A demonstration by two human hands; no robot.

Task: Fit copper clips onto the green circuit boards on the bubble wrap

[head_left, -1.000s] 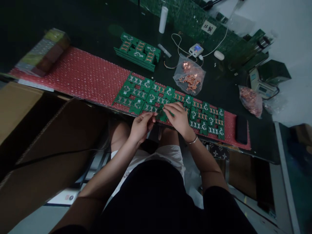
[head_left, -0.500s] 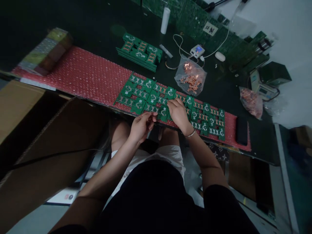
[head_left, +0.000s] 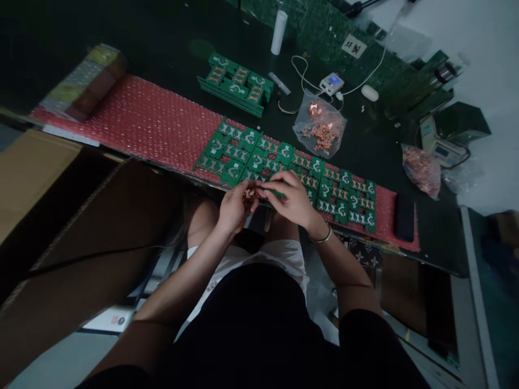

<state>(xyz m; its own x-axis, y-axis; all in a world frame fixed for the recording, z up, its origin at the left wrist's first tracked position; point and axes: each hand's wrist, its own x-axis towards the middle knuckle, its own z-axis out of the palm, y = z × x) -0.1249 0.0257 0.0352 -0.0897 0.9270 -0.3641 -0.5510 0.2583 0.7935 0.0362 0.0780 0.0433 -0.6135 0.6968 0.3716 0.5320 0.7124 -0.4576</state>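
Copper pieces (head_left: 250, 194) sit in your curled left hand (head_left: 234, 208), just short of the green boards (head_left: 306, 165).
Your right hand (head_left: 292, 199), nearer, hangs over them, fingers bent, any grip hidden; beyond both hands the boards' row runs lengthwise left to right on red bubble wrap (head_left: 162, 124).

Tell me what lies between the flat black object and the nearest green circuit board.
Head view: just red bubble wrap separates the board from that object.
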